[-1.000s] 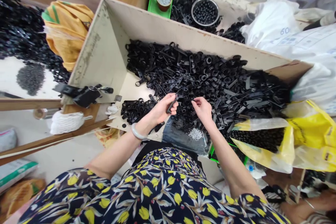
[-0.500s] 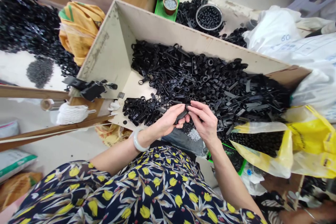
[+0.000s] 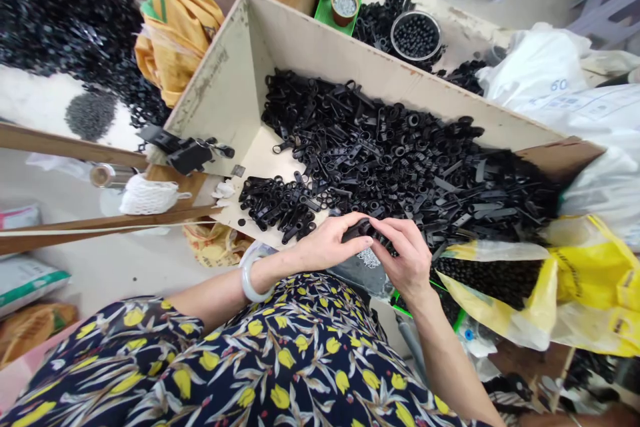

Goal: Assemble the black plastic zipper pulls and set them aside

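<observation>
My left hand (image 3: 327, 241), with a pale bangle (image 3: 249, 277) at its wrist, is closed round a small black plastic part (image 3: 356, 231). The fingers of my right hand (image 3: 406, 252) pinch the same part at its right end, so both hands nearly touch. Behind them a large heap of black plastic parts (image 3: 380, 147) fills much of a wooden bin. A smaller pile of black parts (image 3: 277, 203) lies at the bin's left front. Small silver pieces (image 3: 369, 257) lie just below the hands.
The bin's wooden wall (image 3: 320, 40) runs behind the heap. Beyond it are a metal bowl (image 3: 415, 35) of black balls and a brown cup (image 3: 345, 7) on a green tray. A yellow bag (image 3: 595, 280) is at right, a black clamp-like tool (image 3: 190, 155) at left.
Both hands have moved slightly down in the picture, still holding the black part, and my left thumb now lies along it. The whole view has shifted a little.
</observation>
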The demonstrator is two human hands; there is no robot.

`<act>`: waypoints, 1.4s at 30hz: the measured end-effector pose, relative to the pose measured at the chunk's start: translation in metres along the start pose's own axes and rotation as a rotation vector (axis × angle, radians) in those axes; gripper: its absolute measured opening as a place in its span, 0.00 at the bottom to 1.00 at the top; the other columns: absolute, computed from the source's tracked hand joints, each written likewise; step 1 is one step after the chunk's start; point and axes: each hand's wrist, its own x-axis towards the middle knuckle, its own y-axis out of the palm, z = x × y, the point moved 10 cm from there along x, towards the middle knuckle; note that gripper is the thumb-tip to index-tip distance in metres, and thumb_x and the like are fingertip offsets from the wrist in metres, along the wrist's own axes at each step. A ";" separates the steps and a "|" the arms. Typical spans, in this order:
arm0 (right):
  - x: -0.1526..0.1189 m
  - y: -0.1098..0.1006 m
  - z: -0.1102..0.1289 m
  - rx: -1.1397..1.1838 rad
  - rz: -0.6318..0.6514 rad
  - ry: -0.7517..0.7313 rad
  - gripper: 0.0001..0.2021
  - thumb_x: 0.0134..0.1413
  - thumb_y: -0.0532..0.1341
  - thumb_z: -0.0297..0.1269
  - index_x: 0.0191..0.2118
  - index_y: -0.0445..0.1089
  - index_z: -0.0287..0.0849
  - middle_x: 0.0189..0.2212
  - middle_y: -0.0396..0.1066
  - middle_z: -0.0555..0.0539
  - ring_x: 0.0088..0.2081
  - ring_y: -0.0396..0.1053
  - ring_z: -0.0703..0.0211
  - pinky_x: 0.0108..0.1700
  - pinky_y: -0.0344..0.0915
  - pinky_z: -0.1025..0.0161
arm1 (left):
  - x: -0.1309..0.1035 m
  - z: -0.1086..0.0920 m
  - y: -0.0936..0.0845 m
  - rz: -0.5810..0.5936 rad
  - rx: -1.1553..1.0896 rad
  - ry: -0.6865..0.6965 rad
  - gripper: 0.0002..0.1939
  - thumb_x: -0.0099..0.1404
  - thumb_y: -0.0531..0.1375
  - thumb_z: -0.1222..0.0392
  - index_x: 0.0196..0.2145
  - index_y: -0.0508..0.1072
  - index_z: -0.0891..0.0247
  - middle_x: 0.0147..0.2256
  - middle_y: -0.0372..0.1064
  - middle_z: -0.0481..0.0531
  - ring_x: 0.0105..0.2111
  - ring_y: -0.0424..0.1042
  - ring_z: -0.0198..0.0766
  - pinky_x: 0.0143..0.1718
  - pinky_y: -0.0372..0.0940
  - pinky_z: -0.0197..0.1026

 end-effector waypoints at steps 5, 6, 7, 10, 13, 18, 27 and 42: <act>-0.007 0.004 0.002 -0.003 -0.017 -0.014 0.21 0.63 0.68 0.32 0.60 0.74 0.55 0.42 0.78 0.45 0.40 0.77 0.51 0.41 0.78 0.52 | -0.004 0.004 0.001 -0.004 0.126 -0.004 0.17 0.72 0.59 0.53 0.54 0.76 0.63 0.45 0.78 0.52 0.42 0.74 0.42 0.46 0.67 0.42; -0.008 0.005 0.002 -0.009 -0.014 -0.016 0.21 0.64 0.67 0.32 0.60 0.74 0.54 0.42 0.78 0.45 0.40 0.78 0.51 0.41 0.78 0.53 | -0.004 0.005 0.001 -0.005 0.142 -0.004 0.17 0.72 0.59 0.52 0.54 0.76 0.62 0.45 0.78 0.52 0.42 0.74 0.42 0.46 0.67 0.41; -0.009 0.006 0.003 -0.016 -0.011 -0.023 0.21 0.64 0.67 0.32 0.60 0.73 0.54 0.42 0.79 0.44 0.40 0.78 0.52 0.41 0.78 0.53 | -0.004 0.005 0.000 -0.008 0.158 -0.004 0.17 0.72 0.59 0.52 0.54 0.76 0.62 0.44 0.78 0.51 0.42 0.74 0.42 0.46 0.67 0.41; -0.010 0.008 0.007 -0.027 0.014 -0.079 0.25 0.65 0.66 0.29 0.64 0.70 0.54 0.44 0.79 0.43 0.43 0.78 0.51 0.44 0.78 0.52 | -0.004 0.006 -0.004 -0.011 0.207 -0.019 0.17 0.72 0.60 0.51 0.52 0.77 0.61 0.43 0.78 0.50 0.40 0.73 0.41 0.44 0.66 0.41; -0.011 0.013 0.009 0.008 0.088 -0.140 0.29 0.65 0.64 0.26 0.68 0.66 0.55 0.48 0.78 0.42 0.50 0.78 0.50 0.48 0.78 0.51 | -0.003 0.009 -0.003 0.034 0.208 -0.058 0.16 0.71 0.60 0.50 0.50 0.78 0.62 0.41 0.77 0.50 0.38 0.72 0.40 0.42 0.66 0.39; -0.011 0.019 -0.002 0.128 0.158 -0.014 0.28 0.65 0.66 0.32 0.68 0.67 0.57 0.53 0.76 0.42 0.52 0.76 0.49 0.52 0.78 0.48 | -0.001 0.013 -0.004 0.056 0.101 -0.081 0.15 0.71 0.60 0.52 0.48 0.78 0.63 0.40 0.76 0.50 0.38 0.71 0.39 0.41 0.67 0.39; -0.027 0.043 -0.036 0.458 0.011 0.444 0.14 0.66 0.66 0.38 0.55 0.78 0.51 0.37 0.77 0.48 0.36 0.76 0.57 0.38 0.77 0.59 | -0.001 0.018 -0.006 0.011 -0.033 -0.016 0.12 0.73 0.57 0.53 0.44 0.75 0.63 0.37 0.74 0.51 0.40 0.72 0.40 0.45 0.67 0.39; -0.046 0.047 -0.021 0.279 -0.114 0.477 0.12 0.67 0.64 0.34 0.52 0.80 0.51 0.41 0.79 0.46 0.39 0.77 0.56 0.42 0.76 0.58 | -0.022 0.054 0.000 -0.162 0.118 0.022 0.16 0.78 0.52 0.50 0.55 0.69 0.61 0.46 0.76 0.55 0.45 0.76 0.42 0.49 0.68 0.41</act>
